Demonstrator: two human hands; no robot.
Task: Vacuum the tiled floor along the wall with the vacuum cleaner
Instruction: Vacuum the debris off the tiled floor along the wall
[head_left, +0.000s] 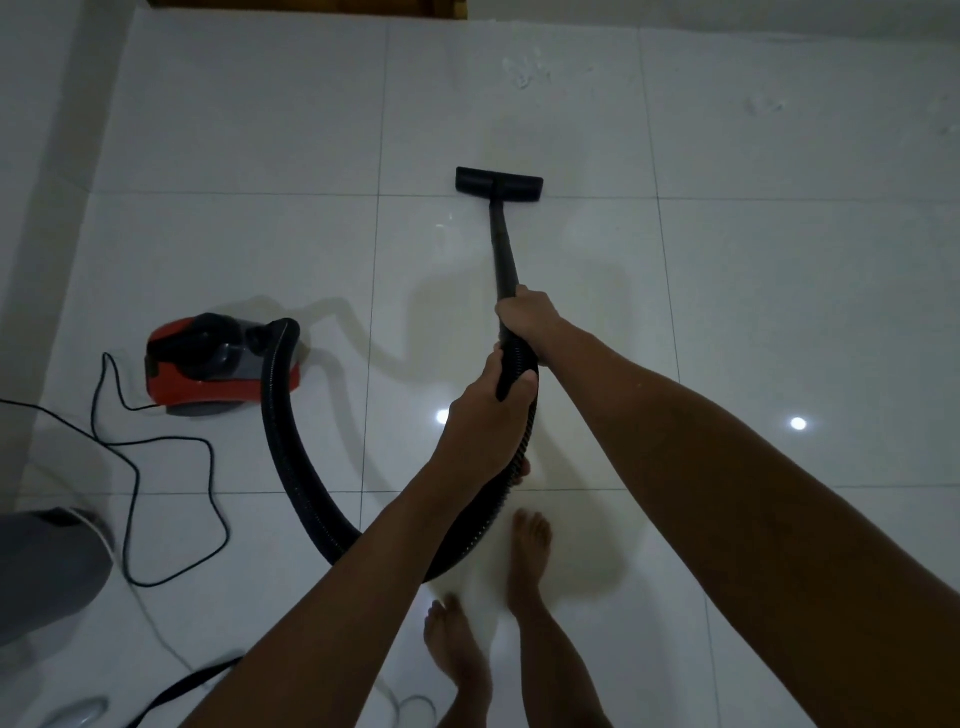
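A red and black vacuum cleaner (208, 366) sits on the white tiled floor (779, 286) at the left. Its ribbed black hose (283, 457) loops down and round to the black wand (503, 249). The flat black floor head (498, 183) rests on a tile joint ahead of me. My right hand (524, 314) grips the wand where it meets the hose. Just below it, my left hand (483, 421) grips the hose end.
A black power cord (136, 478) snakes over the tiles at the left. The white wall (36, 182) runs along the left side. A grey rounded object (47, 566) stands at the lower left. My bare feet (524, 561) are under my arms. Dusty smudges (530, 73) mark the far tiles.
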